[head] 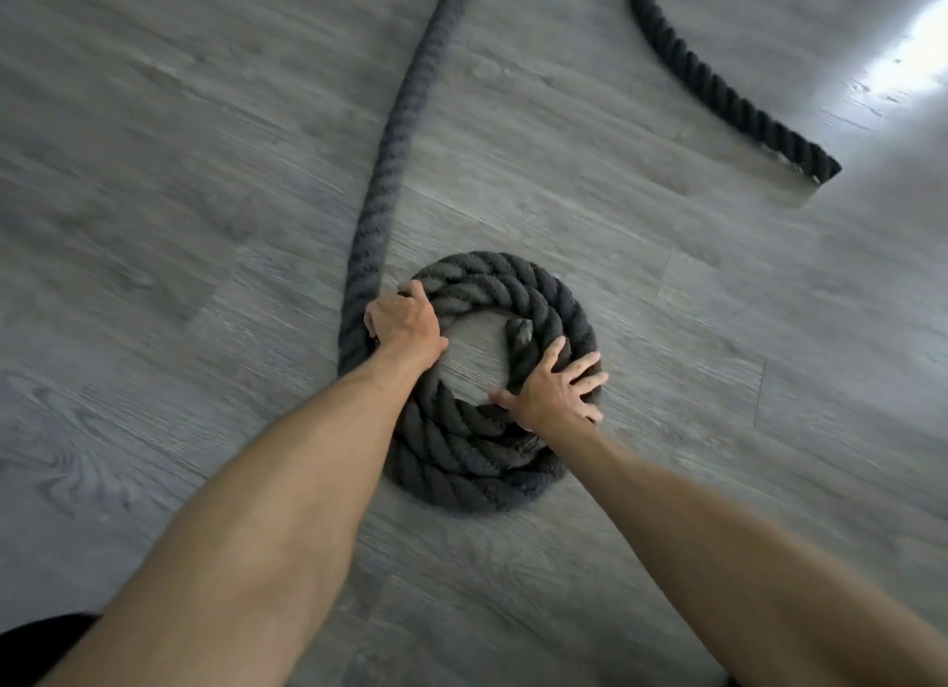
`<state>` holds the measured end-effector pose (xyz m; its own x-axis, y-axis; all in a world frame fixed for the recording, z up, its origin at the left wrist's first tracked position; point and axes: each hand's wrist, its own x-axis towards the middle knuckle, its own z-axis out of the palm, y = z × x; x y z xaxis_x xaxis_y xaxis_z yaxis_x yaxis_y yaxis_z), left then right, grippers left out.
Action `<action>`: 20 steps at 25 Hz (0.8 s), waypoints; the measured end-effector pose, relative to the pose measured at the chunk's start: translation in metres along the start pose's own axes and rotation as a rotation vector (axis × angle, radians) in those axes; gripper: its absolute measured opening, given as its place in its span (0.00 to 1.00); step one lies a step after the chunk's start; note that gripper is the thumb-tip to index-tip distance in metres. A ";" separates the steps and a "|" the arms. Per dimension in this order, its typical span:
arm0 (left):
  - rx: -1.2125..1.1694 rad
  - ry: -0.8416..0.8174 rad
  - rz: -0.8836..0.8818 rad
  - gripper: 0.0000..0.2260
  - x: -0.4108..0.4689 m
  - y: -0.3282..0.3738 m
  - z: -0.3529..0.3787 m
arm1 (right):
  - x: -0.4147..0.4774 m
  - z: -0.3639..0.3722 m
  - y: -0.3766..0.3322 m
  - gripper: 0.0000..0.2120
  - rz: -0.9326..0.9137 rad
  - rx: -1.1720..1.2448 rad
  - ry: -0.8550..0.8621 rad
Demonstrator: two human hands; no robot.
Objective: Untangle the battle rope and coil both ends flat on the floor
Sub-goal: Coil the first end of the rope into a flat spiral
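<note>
While the left hand [405, 322] curls its fingers over the thick black twisted battle rope [451, 455] at the point where the incoming length meets the ring, the right hand [556, 389] lies spread with straight fingers. It presses the opposite side down and grips nothing.

Item: coil [513, 281]. A few turns laid flat, directly ahead of the person and between the two hands; bare boards show through its open middle.

Item: inner end [519, 331]. Blunt stub on the inside of the ring, just beside the right fingers.

Item: loose run [382, 184]. Leaves the coil at the left hand and passes out of the top edge; no crossings in view.

Item: far end [821, 166]. Second tail, uncoiled, curving in from the top and stopping well apart to the right.

Handling note (judgement): the step in hand appears to be winding the first coil. The right palm should stay as the anchor so that laid turns do not ride up. The left hand should feed each new turn snug against the last, letting the rope roll with its twist and not forcing it.

Surface: grey wood-grain plank floor [154, 199], smooth, likely to let the coil slide if it is not pinned. White glare [918, 45] falls on the upper right. No walls or furniture are in view, and the dark shape [31, 645] at lower left cannot be identified.
</note>
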<state>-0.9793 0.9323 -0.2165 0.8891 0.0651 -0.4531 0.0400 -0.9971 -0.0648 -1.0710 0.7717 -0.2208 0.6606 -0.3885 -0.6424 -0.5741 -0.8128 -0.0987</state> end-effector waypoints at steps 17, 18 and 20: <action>-0.030 0.027 0.203 0.49 0.120 0.035 -0.050 | 0.173 -0.131 -0.064 0.58 -0.697 -0.642 -0.042; -0.019 0.077 0.169 0.45 0.130 0.037 -0.051 | 0.183 -0.141 -0.068 0.58 -0.742 -0.667 -0.040; -0.072 0.199 0.145 0.38 0.145 0.032 -0.053 | 0.194 -0.156 -0.074 0.58 -0.809 -0.661 -0.028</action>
<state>-0.8250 0.9080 -0.2371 0.9597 -0.0806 -0.2691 -0.0682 -0.9962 0.0550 -0.8250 0.6885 -0.2200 0.7136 0.3807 -0.5881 0.4192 -0.9046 -0.0770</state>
